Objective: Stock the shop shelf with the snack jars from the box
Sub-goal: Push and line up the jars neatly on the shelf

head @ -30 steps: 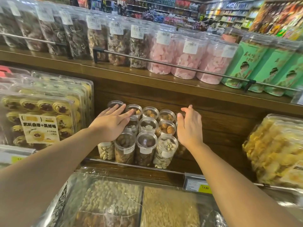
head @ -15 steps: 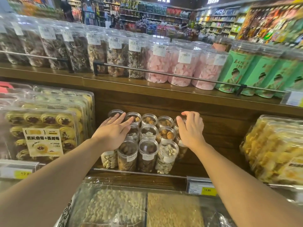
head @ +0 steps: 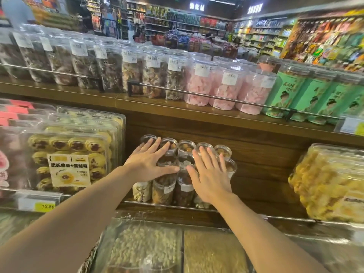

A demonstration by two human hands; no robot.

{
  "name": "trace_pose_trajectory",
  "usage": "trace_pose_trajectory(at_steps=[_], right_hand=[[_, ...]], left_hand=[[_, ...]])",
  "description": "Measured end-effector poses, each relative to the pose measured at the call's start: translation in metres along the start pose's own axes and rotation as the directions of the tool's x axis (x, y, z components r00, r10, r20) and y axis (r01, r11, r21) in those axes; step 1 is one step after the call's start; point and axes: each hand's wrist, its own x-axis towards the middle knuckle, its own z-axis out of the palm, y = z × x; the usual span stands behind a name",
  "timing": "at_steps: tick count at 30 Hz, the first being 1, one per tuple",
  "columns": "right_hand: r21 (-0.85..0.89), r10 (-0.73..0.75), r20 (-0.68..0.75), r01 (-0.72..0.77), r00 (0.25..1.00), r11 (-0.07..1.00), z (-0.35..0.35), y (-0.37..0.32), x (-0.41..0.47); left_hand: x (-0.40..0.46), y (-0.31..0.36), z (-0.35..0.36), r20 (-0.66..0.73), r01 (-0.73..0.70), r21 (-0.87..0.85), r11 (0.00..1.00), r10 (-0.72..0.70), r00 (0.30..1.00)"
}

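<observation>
Now both hands lie flat, fingers spread, on the lids of the snack jars [head: 183,186] clustered on the middle shelf [head: 256,174]: left hand [head: 149,164], right hand [head: 208,174]. Likely squaring the group; next, fetching another jar from the unseen box.

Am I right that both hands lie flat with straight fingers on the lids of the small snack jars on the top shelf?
Not quite. The head view shows the left hand and right hand flat on the small snack jars, but those stand on the middle shelf, beneath the top shelf.
</observation>
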Motion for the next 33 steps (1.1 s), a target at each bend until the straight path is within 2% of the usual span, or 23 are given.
trace_pose_trajectory(at_steps=[10,15,18,20,22,24,28,33], right_hand=[[0.014,0.003,0.029,-0.004,1.0,1.0,0.003,0.003,0.003],[0.039,0.004,0.115,-0.009,0.993,0.999,-0.001,0.002,0.004],[0.174,0.017,0.179,-0.049,0.984,0.984,-0.01,0.004,0.005],[0.354,0.088,0.128,-0.128,0.988,0.926,-0.017,0.008,0.005],[0.443,0.146,0.064,-0.159,0.987,0.882,-0.023,0.013,0.003],[0.388,0.11,0.044,-0.119,0.993,0.914,-0.029,0.015,-0.003],[0.224,-0.055,0.037,0.045,0.998,0.974,-0.034,0.002,-0.015],[0.156,-0.268,0.028,0.26,0.963,0.953,-0.03,-0.035,-0.012]], left_hand=[[0.008,-0.006,0.006,-0.033,-0.052,-0.018,0.998,0.052,0.998],[0.009,-0.006,0.007,-0.032,-0.046,-0.017,0.999,0.045,0.998],[0.009,-0.009,0.008,-0.023,-0.048,-0.023,0.999,0.048,0.999],[0.011,-0.01,0.009,-0.036,-0.059,-0.025,0.998,0.058,0.998],[0.011,-0.01,0.009,-0.042,-0.058,-0.036,0.998,0.056,0.998],[0.008,-0.01,0.009,-0.046,-0.06,-0.041,0.997,0.058,0.997],[0.008,-0.01,0.009,-0.062,-0.063,-0.053,0.997,0.059,0.996],[0.007,-0.011,0.008,-0.036,-0.109,0.044,0.993,0.11,0.993]])
